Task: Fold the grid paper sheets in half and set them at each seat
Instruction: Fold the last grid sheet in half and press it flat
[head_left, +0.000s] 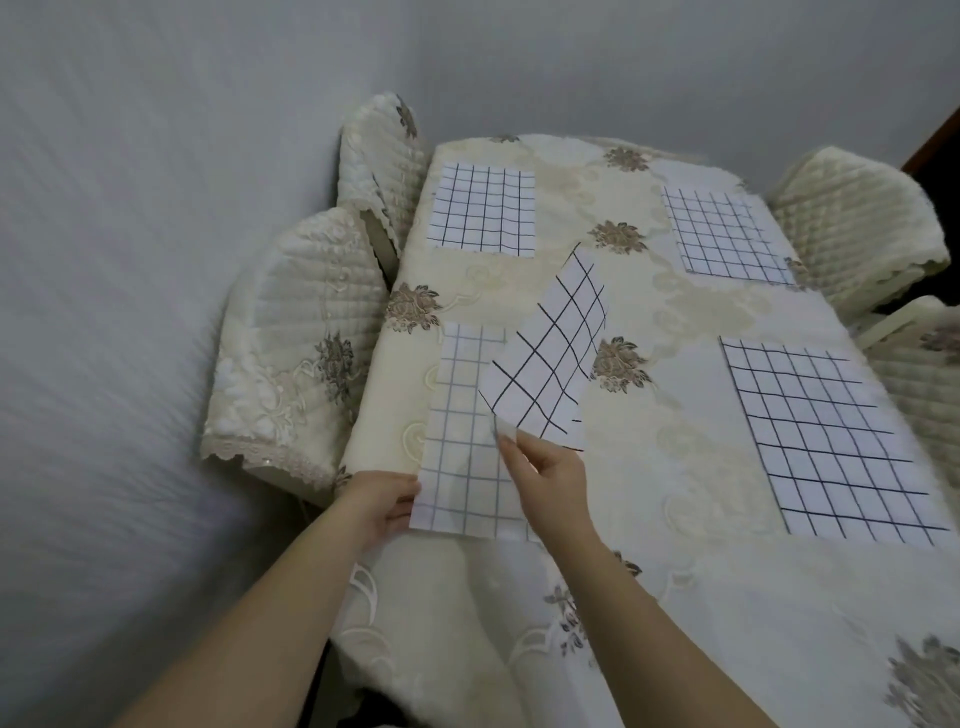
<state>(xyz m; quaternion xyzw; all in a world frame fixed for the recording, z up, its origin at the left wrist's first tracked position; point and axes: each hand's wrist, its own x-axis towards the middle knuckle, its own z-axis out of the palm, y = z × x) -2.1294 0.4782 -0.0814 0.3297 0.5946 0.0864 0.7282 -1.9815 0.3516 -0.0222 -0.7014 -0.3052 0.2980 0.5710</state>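
At the near-left seat, the left hand (385, 500) pins the sheet's (460, 441) outer edge to the surface (675, 467), while the right hand (545, 470) pinches a corner and swings the flap (550, 358) over. I'd match the corners first, then press the crease flat along the gridlines.

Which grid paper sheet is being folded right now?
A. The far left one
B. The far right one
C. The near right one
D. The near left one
D: the near left sheet has one half lifted by the right hand, while the left hand holds its edge.
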